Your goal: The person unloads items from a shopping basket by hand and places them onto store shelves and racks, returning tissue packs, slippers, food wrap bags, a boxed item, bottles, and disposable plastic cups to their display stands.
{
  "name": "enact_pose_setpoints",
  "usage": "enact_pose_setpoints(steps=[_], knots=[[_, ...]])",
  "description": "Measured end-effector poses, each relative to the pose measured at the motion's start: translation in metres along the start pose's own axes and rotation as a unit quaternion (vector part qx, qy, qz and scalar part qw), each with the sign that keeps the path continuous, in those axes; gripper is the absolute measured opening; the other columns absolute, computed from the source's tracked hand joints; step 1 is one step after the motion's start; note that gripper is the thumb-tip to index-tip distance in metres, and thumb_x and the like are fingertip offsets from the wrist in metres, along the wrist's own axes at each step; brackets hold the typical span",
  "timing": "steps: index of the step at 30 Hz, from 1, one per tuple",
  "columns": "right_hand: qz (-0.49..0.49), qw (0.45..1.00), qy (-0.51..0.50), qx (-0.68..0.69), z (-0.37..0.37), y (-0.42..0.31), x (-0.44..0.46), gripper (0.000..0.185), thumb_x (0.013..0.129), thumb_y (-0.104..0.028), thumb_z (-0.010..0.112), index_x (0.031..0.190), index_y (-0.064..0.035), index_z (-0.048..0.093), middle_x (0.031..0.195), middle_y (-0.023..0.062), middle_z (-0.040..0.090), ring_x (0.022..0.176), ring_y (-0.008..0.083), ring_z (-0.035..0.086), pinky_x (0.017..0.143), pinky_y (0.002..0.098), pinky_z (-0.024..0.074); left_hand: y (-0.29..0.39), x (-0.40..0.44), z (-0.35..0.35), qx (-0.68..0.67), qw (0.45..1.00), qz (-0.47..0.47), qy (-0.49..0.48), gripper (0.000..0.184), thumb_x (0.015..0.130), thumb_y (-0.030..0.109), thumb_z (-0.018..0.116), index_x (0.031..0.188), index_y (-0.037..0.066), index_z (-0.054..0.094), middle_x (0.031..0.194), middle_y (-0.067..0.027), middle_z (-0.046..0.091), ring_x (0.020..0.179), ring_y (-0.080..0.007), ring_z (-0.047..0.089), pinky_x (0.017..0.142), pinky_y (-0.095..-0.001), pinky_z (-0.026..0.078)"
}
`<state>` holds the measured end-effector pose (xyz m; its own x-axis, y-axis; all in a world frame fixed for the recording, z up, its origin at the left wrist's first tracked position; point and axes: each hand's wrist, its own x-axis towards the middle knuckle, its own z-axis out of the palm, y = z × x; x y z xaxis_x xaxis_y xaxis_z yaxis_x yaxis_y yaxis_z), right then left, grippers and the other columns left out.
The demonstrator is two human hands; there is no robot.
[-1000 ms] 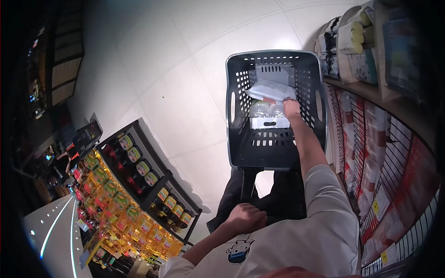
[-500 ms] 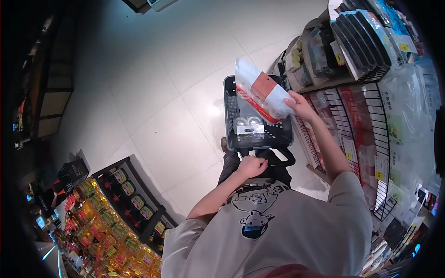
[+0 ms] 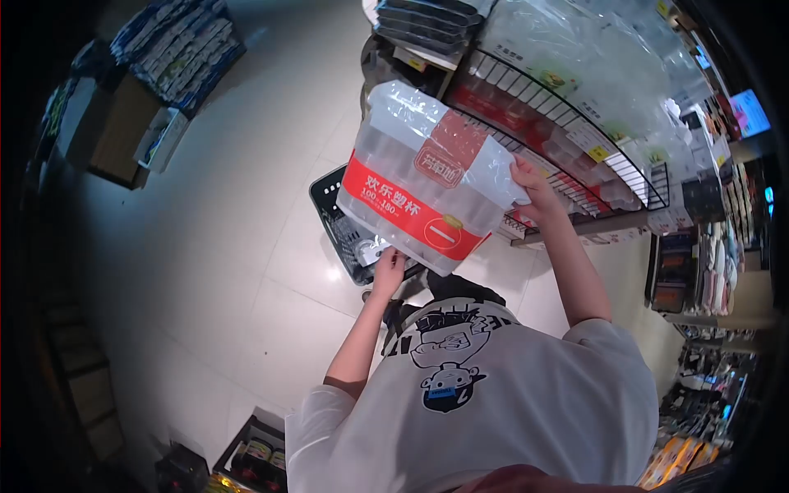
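My right hand (image 3: 534,189) grips one end of a large clear pack of plastic cups (image 3: 419,185) and holds it up at a tilt. The pack has a red printed band and a reddish-brown label. Below it is a dark grey shopping basket (image 3: 329,205), partly covered by the pack. My left hand (image 3: 389,269) is at the basket's near end, close to the pack's lower edge, its fingers curled. What those fingers hold, if anything, is hidden. A small white-labelled package (image 3: 372,250) lies inside the basket, just beyond my left hand.
Wire shelves (image 3: 567,123) with bagged clear and red plastic goods stand close on the right. Stacked dark trays (image 3: 427,29) sit at the shelf's far end. A brown display stand (image 3: 123,131) is at the far left, with pale tiled floor (image 3: 255,164) between. Dark-lidded jars (image 3: 259,452) stand lower left.
The cup pack has been turned so its printed side faces up, nearer my view. My left hand has moved forward along the basket's near end. The view has swung to the right.
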<state>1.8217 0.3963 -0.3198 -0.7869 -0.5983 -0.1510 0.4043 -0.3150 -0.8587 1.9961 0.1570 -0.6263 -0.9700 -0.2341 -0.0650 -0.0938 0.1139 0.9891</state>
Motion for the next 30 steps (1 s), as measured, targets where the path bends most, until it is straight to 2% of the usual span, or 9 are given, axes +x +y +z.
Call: enact_pose_setpoints(steps=[4,6,10,11,14,15,22,27,30], knots=[[-0.03,0.999,0.005,0.032,-0.04,0.005,-0.045,0.034,0.1,-0.017,0.064,0.129,0.0003,0.059,0.117,0.0077,0.069,0.105,0.0157,0.069,0.095,0.0317,0.0542,0.021,0.029,-0.045,-0.461,0.86,-0.213,0.046,0.051,0.104,0.047,0.045,0.138,0.009,0.053,0.134,-0.0111,0.063,0.121,-0.0275,0.061,0.104,-0.0427,0.046],[-0.033,0.999,-0.004,0.038,-0.054,0.01,-0.058,0.033,0.1,-0.017,0.064,0.127,0.0011,0.06,0.116,0.0078,0.07,0.104,0.0155,0.069,0.094,0.0315,0.0544,0.067,0.027,-0.074,-0.602,0.77,-0.167,-0.13,0.059,0.104,0.052,0.043,0.143,0.009,0.049,0.144,-0.0119,0.057,0.137,-0.0257,0.049,0.113,-0.0426,0.038],[-0.016,0.998,-0.045,0.048,-0.06,0.002,-0.076,0.032,0.099,-0.017,0.065,0.124,0.0035,0.061,0.116,0.0091,0.07,0.103,0.0154,0.069,0.093,0.0308,0.0546,0.119,0.007,-0.066,-0.432,0.881,-0.055,-0.186,0.076,0.097,0.058,0.057,0.149,0.004,0.044,0.148,-0.0096,0.054,0.14,-0.0265,0.048,0.118,-0.0477,0.035],[-0.024,0.997,-0.048,0.054,-0.066,0.001,-0.079,0.032,0.099,-0.017,0.065,0.124,0.0035,0.061,0.116,0.0091,0.07,0.103,0.0154,0.069,0.093,0.0308,0.0546,0.132,0.004,-0.06,-0.356,0.918,-0.093,-0.151,0.077,0.09,0.047,0.073,0.146,0.002,0.046,0.142,-0.0096,0.059,0.134,-0.0255,0.054,0.115,-0.0446,0.04],[-0.029,0.993,-0.008,0.113,-0.103,0.0,-0.086,0.032,0.1,-0.018,0.064,0.123,0.0033,0.061,0.116,0.0104,0.071,0.101,0.0169,0.07,0.094,0.0315,0.0546,0.166,-0.007,-0.042,-0.14,0.957,-0.008,-0.252,0.074,0.085,0.033,0.08,0.144,0.002,0.047,0.136,-0.0096,0.062,0.127,-0.0248,0.059,0.109,-0.0413,0.046],[-0.002,0.987,0.037,0.155,-0.116,-0.002,-0.088,0.034,0.1,-0.023,0.064,0.123,0.0019,0.061,0.117,0.0116,0.07,0.104,0.0206,0.069,0.096,0.0347,0.0541,0.177,-0.012,-0.026,-0.192,0.955,-0.042,-0.224,0.067,0.082,0.015,0.083,0.14,0.003,0.051,0.13,-0.0087,0.066,0.121,-0.0202,0.062,0.107,-0.0358,0.046],[0.0,0.911,0.165,0.378,-0.215,0.024,-0.176,0.06,0.099,-0.058,0.053,0.122,-0.0034,0.062,0.131,0.0154,0.064,0.124,0.036,0.059,0.108,0.0485,0.0466,0.2,-0.061,0.099,-0.268,0.944,-0.144,-0.124,0.06,0.09,0.025,0.074,0.141,0.002,0.051,0.13,-0.011,0.065,0.119,-0.0242,0.064,0.104,-0.0396,0.05],[0.069,0.924,0.084,0.367,-0.245,0.071,-0.264,0.063,0.101,-0.062,0.045,0.136,-0.0094,0.055,0.135,0.0127,0.062,0.123,0.0289,0.06,0.108,0.0451,0.0451,0.204,-0.079,0.141,-0.246,0.948,-0.165,-0.114,0.056,0.095,0.032,0.07,0.14,0.004,0.052,0.131,-0.01,0.065,0.12,-0.0232,0.063,0.103,-0.0394,0.05],[0.063,0.976,0.059,0.199,-0.266,0.07,-0.295,0.061,0.102,-0.056,0.049,0.144,-0.011,0.049,0.135,0.0099,0.062,0.122,0.0222,0.06,0.106,0.0405,0.0448,0.225,-0.078,0.173,-0.215,0.961,-0.149,-0.094,0.057,0.096,0.034,0.069,0.141,0.005,0.05,0.132,-0.0095,0.064,0.12,-0.0229,0.063,0.102,-0.0396,0.051]])
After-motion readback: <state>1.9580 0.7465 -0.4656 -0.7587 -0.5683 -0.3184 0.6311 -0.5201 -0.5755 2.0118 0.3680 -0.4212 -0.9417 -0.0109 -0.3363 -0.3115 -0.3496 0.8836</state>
